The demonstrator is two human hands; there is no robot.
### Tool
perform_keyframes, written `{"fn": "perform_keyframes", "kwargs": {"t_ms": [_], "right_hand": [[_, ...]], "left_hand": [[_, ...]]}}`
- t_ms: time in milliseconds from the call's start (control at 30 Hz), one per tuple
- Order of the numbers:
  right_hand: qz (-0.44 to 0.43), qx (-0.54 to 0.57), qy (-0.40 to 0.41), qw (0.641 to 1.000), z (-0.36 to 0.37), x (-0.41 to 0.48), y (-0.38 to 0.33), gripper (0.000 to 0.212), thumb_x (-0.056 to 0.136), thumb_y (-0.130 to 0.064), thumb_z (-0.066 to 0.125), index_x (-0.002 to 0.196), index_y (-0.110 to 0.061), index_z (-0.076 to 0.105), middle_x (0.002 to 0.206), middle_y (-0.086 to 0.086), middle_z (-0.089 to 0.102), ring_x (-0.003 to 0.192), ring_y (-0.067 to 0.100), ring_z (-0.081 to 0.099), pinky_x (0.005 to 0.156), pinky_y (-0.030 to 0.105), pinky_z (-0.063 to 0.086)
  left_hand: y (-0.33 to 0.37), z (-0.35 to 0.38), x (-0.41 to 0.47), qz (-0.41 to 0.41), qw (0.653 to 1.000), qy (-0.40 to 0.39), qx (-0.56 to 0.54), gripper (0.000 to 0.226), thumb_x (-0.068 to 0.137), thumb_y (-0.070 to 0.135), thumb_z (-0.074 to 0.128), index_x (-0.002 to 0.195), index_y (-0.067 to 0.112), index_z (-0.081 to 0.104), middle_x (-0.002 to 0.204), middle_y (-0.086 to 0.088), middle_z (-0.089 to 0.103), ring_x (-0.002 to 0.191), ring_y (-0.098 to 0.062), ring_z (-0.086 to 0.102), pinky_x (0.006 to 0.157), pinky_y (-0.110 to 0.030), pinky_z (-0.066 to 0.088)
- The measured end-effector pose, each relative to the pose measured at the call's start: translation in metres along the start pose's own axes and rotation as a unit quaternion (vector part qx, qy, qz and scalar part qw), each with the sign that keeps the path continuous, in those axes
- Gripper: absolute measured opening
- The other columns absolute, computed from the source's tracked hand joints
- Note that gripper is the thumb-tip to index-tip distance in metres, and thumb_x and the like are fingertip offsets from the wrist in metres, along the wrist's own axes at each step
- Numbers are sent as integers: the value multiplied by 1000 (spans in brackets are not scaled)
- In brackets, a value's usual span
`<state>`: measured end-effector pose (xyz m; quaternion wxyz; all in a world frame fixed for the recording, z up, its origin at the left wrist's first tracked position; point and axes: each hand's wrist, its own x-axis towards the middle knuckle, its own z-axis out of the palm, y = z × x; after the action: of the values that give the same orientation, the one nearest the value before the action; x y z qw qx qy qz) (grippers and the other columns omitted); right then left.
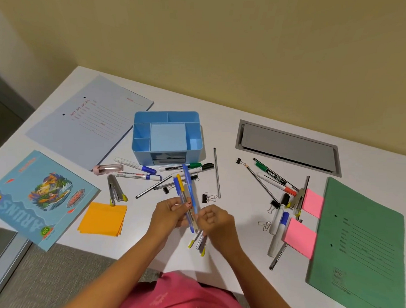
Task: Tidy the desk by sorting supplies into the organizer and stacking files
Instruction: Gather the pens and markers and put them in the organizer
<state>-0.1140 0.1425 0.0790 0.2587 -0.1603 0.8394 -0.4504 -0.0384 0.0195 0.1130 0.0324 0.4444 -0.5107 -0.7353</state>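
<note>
A light blue desk organizer (167, 150) with several compartments stands at the middle back of the white desk. Just in front of it, my left hand (170, 213) grips a bunch of pens (183, 194) with blue and yellow caps, tips pointing toward the organizer. My right hand (214, 221) pinches a blue pen (190, 195) in the same bunch, its fingers curled. Markers (137, 166) lie scattered in front of the organizer. A pale blue file (90, 122) lies back left, a green file (360, 247) at the right.
A stapler (200, 242) lies under my hands, another stapler (115, 191) to the left. Orange sticky notes (103, 218), pink sticky notes (300, 235), binder clips (207, 197), a blue notebook (38, 198) and a second marker pile (277, 186) surround them. A grey cable hatch (287, 146) sits back right.
</note>
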Motion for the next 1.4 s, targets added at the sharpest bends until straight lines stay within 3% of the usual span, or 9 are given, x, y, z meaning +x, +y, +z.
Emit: {"fn": "perform_keyframes", "kwargs": {"t_ms": [133,267,367,600,800,967,1067,1200,1400], "right_hand": [[-80,-20,-1,997,10,-9,4,12,73,-17,63,69,-5,63,52,6,59,51,22,55,53,21,45],[-65,6,-58,996,9,-9,-7,10,81,-13,64,72,-8,64,58,14,63,54,25,60,57,36,51],[-56,-5,-70,996,9,3,-17,10,86,-10,65,77,-14,66,62,3,64,58,17,59,62,39,54],[-137,-207,2,969,32,71,-25,34,91,-3,55,125,-9,58,124,12,60,112,24,58,99,31,47],[-224,-377,-38,898,44,102,-15,34,89,-6,62,122,-9,57,124,14,56,111,26,56,93,32,51],[-222,-447,-8,867,40,104,-3,25,81,-10,73,105,-7,65,102,12,65,90,24,62,77,31,56],[-235,-434,18,869,31,102,-2,26,69,-2,80,92,-2,68,88,14,67,76,26,62,64,32,56],[-176,-308,46,934,15,85,-15,12,94,-8,49,102,-6,57,99,10,58,89,26,55,72,37,51],[-159,-98,93,978,-12,31,-40,8,90,-7,58,95,-12,61,93,0,58,79,5,56,68,8,43]], "left_hand": [[-7,-6,-1,3,1000,5,11,16,88,11,62,100,8,72,81,-4,76,69,-17,71,63,-28,59],[-9,-14,-6,6,1000,27,-6,13,88,10,61,95,9,72,76,-3,75,62,-12,70,54,-21,55],[-10,-22,-7,12,999,42,-15,11,88,9,62,93,8,72,70,-3,75,58,-11,69,53,-20,55],[-15,-36,-16,15,997,68,-45,11,88,6,60,86,10,70,62,3,72,56,-7,69,50,-18,54],[-22,-44,-24,9,995,85,-55,10,87,6,60,83,8,69,57,1,71,52,-7,67,50,-18,54],[-28,-56,-25,5,993,101,-65,8,87,8,62,87,7,71,69,-5,74,60,-12,71,54,-21,56],[-28,-61,-27,16,993,103,-63,9,88,6,61,89,4,70,54,2,68,54,-8,68,53,-19,55],[-28,-63,-26,27,993,101,-63,9,88,4,60,90,2,68,46,6,62,50,-6,65,52,-19,55],[-29,-64,-19,35,992,113,-44,11,87,8,63,92,10,71,73,0,75,69,-14,72,56,-20,56]]}}
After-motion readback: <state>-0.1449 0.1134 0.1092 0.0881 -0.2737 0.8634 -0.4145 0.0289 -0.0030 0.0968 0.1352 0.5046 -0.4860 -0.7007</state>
